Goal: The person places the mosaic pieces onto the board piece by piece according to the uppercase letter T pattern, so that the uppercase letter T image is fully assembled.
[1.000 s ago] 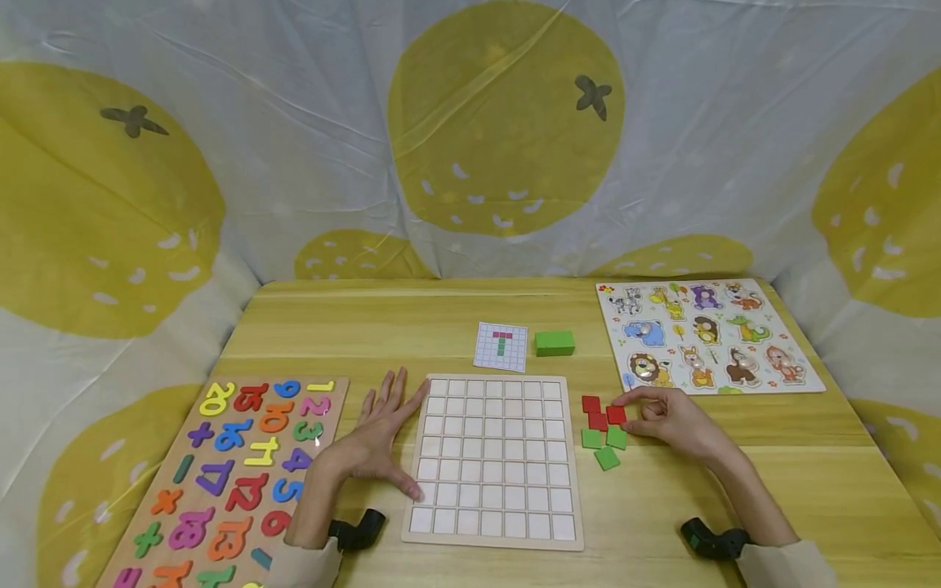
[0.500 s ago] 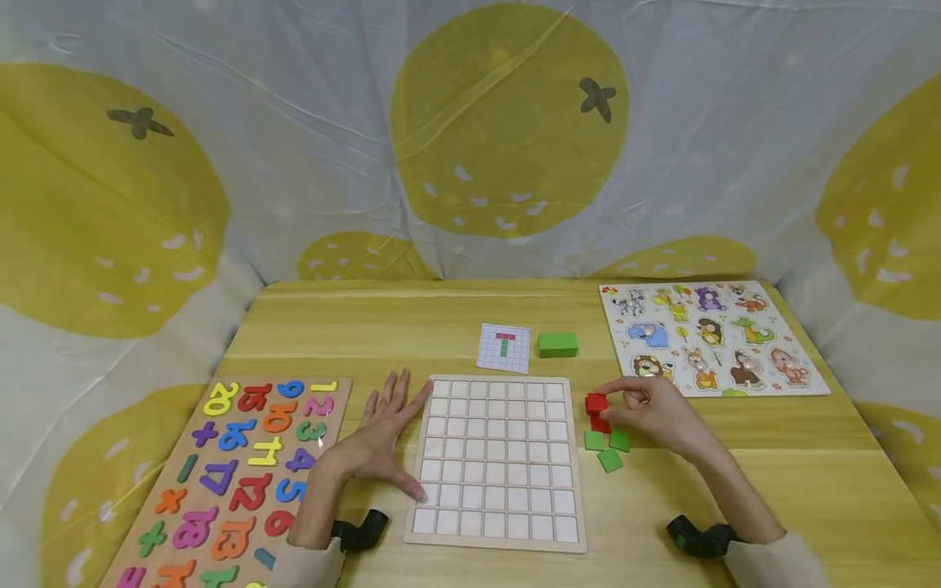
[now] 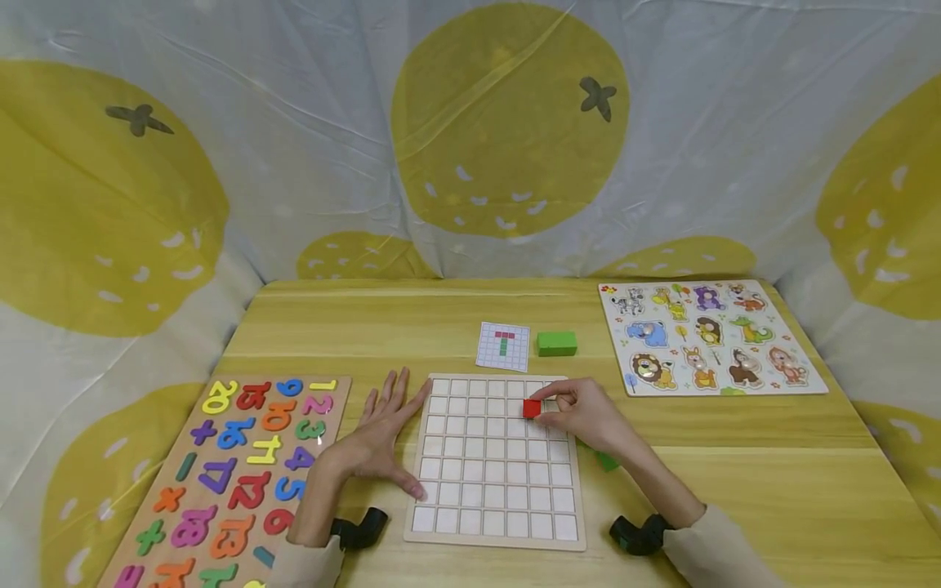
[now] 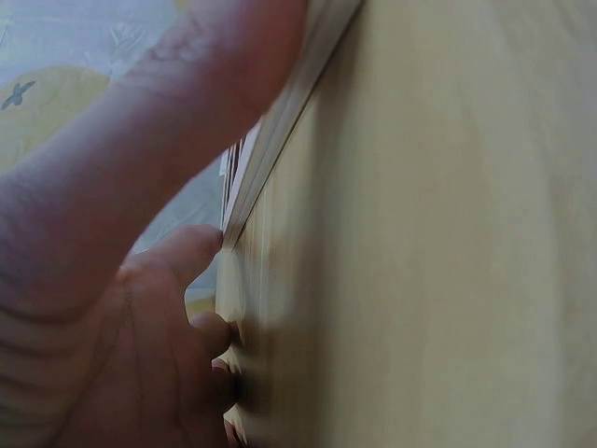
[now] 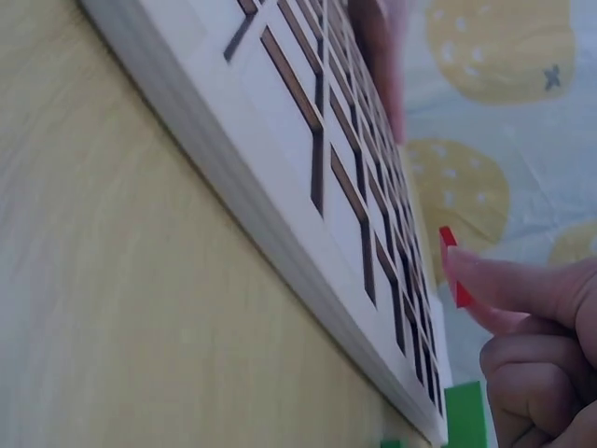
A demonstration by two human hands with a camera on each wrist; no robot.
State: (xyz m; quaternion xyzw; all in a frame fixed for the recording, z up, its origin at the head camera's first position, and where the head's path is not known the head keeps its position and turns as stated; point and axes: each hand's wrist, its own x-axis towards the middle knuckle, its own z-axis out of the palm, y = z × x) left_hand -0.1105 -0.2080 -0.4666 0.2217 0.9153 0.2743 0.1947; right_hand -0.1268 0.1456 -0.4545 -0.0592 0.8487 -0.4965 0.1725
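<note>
My right hand point(image 3: 588, 416) pinches a small square red tile point(image 3: 532, 408) between thumb and fingertips, over the upper right of a pale wooden grid board point(image 3: 492, 449). In the right wrist view the red tile point(image 5: 463, 295) stands tilted, raised above the board's surface. My left hand point(image 3: 382, 437) lies spread along the board's left side, its thumb on the lower left edge and its index finger at the top left corner. A green tile point(image 3: 607, 461) shows below my right wrist; the other loose tiles are hidden behind that hand.
Above the board lie a pattern card point(image 3: 503, 346) with a red and green T and a green block point(image 3: 557, 344). A number puzzle board point(image 3: 257, 457) is on the left. An animal puzzle board point(image 3: 709, 339) lies at the back right.
My right hand has picked up a red tile from the loose pile and carried it left over the grid board. My left hand has kept its place.
</note>
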